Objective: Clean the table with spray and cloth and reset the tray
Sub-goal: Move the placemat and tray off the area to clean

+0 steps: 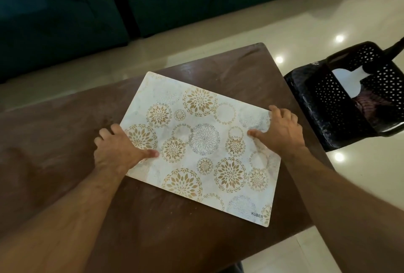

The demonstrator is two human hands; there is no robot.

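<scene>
The left hand (118, 148) lay on the left short edge of the tray (196, 148), thumb pressed onto the patterned top and fingers curled over the rim, apparently gripping that edge. The flat tray rested on the brown table (54, 141), skewed, its long axis running from far left to near right across the table's right half. The right hand (282, 130) sat at the far right corner, thumb on the surface, fingers over the edge. Both hands were about equally near, one at each end, so a two-handed turn looked likely. A black chair (349, 97) stood just beyond the table.
</scene>
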